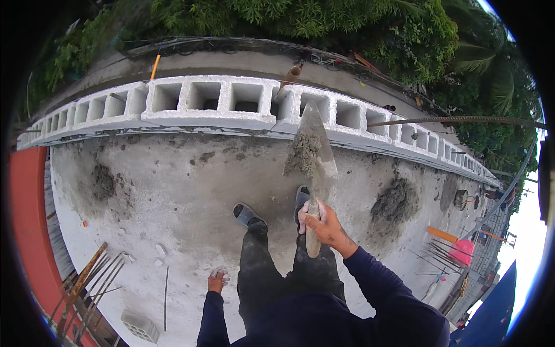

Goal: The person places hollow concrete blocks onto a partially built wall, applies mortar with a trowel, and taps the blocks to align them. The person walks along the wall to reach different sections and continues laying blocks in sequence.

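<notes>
My right hand (322,224) is wrapped round the handle of a pointed trowel (325,165). Its blade points away from me, and the tip overlaps the near face of a row of hollow concrete blocks (211,118). Wet grey mortar (304,151) clings to the left side of the blade. Down by my left leg hangs my left hand (217,280), fingers apart, with nothing in it. The blocks curve across the whole view, their cavities facing up. Whether the blade touches the blocks I cannot tell.
Mortar heaps lie on the concrete floor at left (104,182) and right (394,201). A long rebar (462,119) sticks in over the wall from the right. Rebar ends (95,277) rise at lower left, near a loose block (140,327). Beyond the wall runs a lower street (243,61).
</notes>
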Demonstrator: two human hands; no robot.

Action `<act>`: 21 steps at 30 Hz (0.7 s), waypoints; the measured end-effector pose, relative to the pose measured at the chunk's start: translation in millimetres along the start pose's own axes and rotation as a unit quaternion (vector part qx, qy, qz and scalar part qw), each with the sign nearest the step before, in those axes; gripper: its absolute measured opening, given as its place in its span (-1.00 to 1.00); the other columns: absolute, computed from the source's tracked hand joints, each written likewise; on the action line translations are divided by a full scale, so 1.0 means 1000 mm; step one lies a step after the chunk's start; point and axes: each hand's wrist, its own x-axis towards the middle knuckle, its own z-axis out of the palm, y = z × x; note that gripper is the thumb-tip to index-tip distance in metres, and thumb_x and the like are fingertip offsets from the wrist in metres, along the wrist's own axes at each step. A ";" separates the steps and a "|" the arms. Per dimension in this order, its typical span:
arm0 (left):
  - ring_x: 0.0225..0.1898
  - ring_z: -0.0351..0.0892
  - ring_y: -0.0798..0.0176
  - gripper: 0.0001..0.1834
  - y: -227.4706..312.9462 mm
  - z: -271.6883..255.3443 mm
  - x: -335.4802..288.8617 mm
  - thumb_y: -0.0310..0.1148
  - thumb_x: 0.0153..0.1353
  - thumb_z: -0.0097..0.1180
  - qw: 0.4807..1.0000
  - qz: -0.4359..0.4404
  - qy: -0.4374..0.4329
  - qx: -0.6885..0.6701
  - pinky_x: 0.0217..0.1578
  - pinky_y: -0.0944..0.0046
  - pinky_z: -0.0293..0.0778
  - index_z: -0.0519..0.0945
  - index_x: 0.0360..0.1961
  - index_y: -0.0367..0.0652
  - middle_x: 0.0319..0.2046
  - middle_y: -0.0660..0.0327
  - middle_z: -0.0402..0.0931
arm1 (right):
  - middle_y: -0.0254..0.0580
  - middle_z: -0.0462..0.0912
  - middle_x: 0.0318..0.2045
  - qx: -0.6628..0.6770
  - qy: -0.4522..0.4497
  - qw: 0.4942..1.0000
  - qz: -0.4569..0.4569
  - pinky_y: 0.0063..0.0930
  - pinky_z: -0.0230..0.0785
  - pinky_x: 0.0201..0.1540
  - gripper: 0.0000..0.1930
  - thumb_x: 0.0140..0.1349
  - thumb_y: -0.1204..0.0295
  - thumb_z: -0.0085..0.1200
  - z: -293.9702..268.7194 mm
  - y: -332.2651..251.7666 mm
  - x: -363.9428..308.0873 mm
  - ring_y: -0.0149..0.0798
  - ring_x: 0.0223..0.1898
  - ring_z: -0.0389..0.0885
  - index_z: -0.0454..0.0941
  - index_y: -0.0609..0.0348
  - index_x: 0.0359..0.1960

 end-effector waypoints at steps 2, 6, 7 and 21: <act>-0.45 0.55 0.31 -0.59 0.007 0.013 0.004 -0.28 0.25 -0.13 0.999 0.031 -0.005 -0.013 -0.45 0.37 0.43 0.30 0.12 -0.13 -0.20 0.17 0.52 | -0.20 0.47 -0.63 -0.207 0.153 0.957 -0.134 -0.44 0.37 -0.43 -0.82 0.14 0.39 0.06 -0.024 -0.016 0.015 -0.36 -0.58 0.49 0.35 0.23 -0.38; -0.43 0.56 0.30 -0.56 0.009 0.044 0.002 -0.25 0.24 -0.11 0.997 0.053 0.026 -0.039 -0.44 0.37 0.44 0.29 0.11 -0.18 -0.20 0.16 0.52 | 0.00 0.50 -0.63 -0.414 0.341 0.775 -0.334 -0.30 0.33 -0.50 -0.76 0.10 0.36 0.10 -0.065 -0.008 0.104 -0.05 -0.56 0.52 0.37 0.29 -0.40; -0.43 0.56 0.30 -0.56 0.008 0.055 0.001 -0.24 0.23 -0.11 0.998 0.045 0.026 -0.045 -0.44 0.37 0.44 0.30 0.11 -0.17 -0.20 0.15 0.52 | 0.03 0.50 -0.62 -0.458 0.399 0.698 -0.379 -0.27 0.32 -0.50 -0.76 0.08 0.36 0.12 -0.072 0.000 0.120 0.02 -0.54 0.52 0.37 0.30 -0.40; -0.38 0.56 0.29 -0.56 -0.030 0.141 -0.043 -0.27 0.21 -0.04 0.997 -0.020 0.053 -0.061 -0.35 0.35 0.45 0.34 0.10 -0.18 -0.19 0.14 0.54 | 0.18 0.58 -0.36 -0.463 0.142 0.814 -0.320 -0.25 0.39 -0.19 -0.60 0.06 0.25 0.14 -0.080 0.069 0.146 0.09 -0.29 0.57 0.50 0.41 -0.24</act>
